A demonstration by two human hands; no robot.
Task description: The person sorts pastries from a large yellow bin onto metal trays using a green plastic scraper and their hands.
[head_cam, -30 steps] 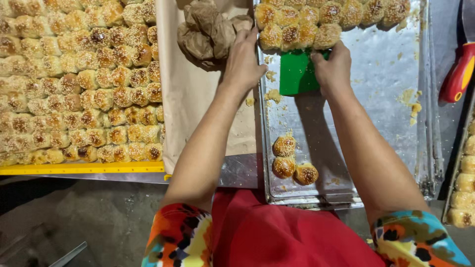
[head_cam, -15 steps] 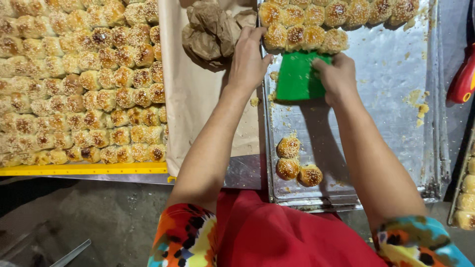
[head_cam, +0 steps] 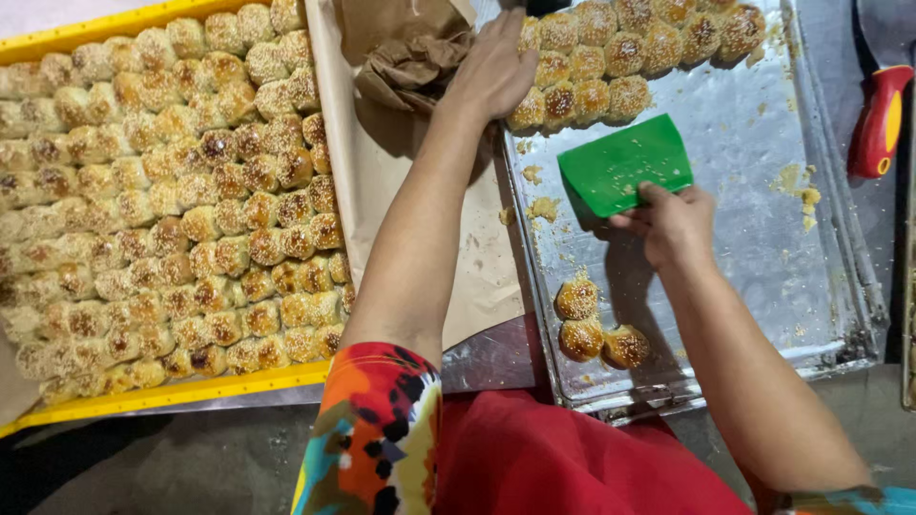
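The right hand (head_cam: pixel 673 221) pinches the near edge of a flat green plastic scraper (head_cam: pixel 625 164), which lies tilted on the bare metal baking tray (head_cam: pixel 763 238). Its far edge faces the cluster of golden sesame-topped buns (head_cam: pixel 611 57) just beyond, a little apart. The left hand (head_cam: pixel 494 69) rests flat, fingers spread, on the cluster's left end, nearer the buns than the right.

Tray (head_cam: pixel 763 238): dull scratched metal. Scraper (head_cam: pixel 625 164): smooth matt green plastic. Liner (head_cam: pixel 382 191): brown creased paper. Buns (head_cam: pixel 611 57): glossy, seeded.
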